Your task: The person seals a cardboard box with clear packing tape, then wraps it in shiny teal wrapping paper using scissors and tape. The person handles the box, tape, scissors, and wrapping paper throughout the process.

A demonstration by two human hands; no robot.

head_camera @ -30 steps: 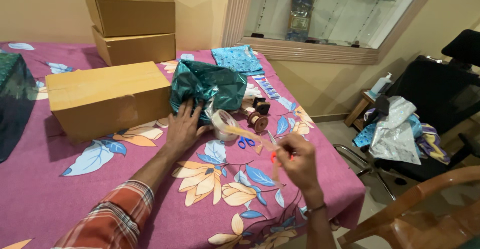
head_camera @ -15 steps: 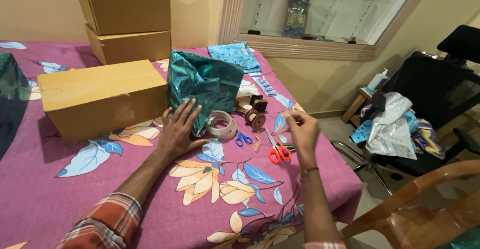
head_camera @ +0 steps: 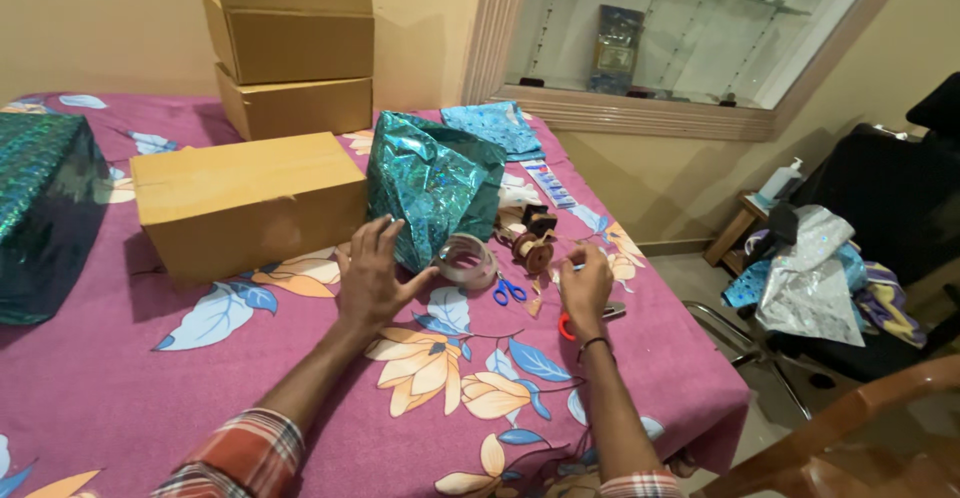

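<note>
A box half-wrapped in shiny teal foil gift paper (head_camera: 432, 193) stands on end on the magenta bedspread printed with blue and orange leaves (head_camera: 120, 398), its loose paper crumpled at the top. The left hand (head_camera: 372, 276) lies just in front of the wrapped box, fingers spread and open, the thumb reaching toward the paper's lower edge; whether it touches the foil cannot be told. Just right of the wrapped box lies a roll of clear adhesive tape (head_camera: 468, 260), touching or nearly touching the paper's base. The right hand (head_camera: 586, 288) hovers further right of the wrapped box, fingertips pinched together near the thumb; what they pinch is too small to tell. Under that hand lie orange-handled scissors (head_camera: 572, 324), mostly hidden by it. Between the tape and the right hand sit small blue-handled scissors (head_camera: 510, 290) and wooden spools of ribbon (head_camera: 534, 248).

Touching the wrapped box on its left is a long brown cardboard carton (head_camera: 245, 198). Behind the wrapped box, two more brown cardboard cartons (head_camera: 292, 53) are stacked against the wall, and a folded piece of blue patterned paper (head_camera: 496, 126) lies by the far edge of the spread. Far left of the wrapped box sits a dark green foil-wrapped parcel (head_camera: 42, 208).
</note>
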